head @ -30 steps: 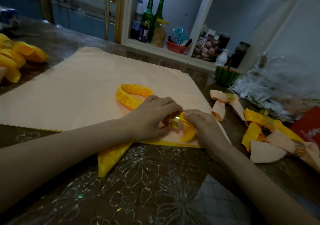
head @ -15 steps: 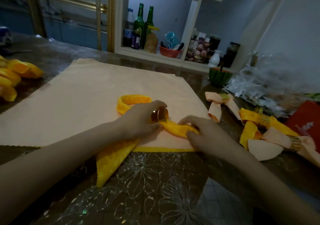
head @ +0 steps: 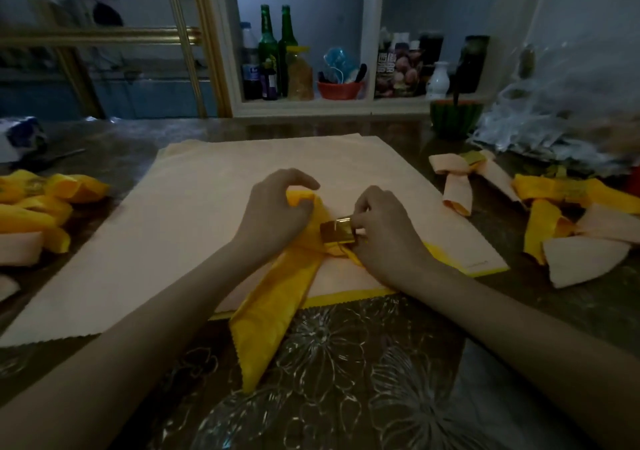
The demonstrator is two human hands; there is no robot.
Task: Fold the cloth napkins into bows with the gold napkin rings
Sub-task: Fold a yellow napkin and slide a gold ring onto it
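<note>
Floral-etched tabletop (head: 346,363): your left hand (head: 273,212) grips the yellow cloth napkin (head: 277,297), right hand (head: 384,231) beside it pinching the gold metal ring (head: 337,231).

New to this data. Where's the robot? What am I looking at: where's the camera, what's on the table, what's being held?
There is no robot here: a person works with two bare hands. The only camera is a wide-angle one worn on the head, looking forward and down, so both arms enter from the bottom edge.

The left hand grips a folded loop of the yellow napkin, whose tail lies toward the camera. The right hand pinches the gold napkin ring at that napkin's middle.

Under them a peach napkin lies flat on the table. Finished bows lie to the right, and a second pile of bows to the left. A shelf behind holds bottles.
</note>
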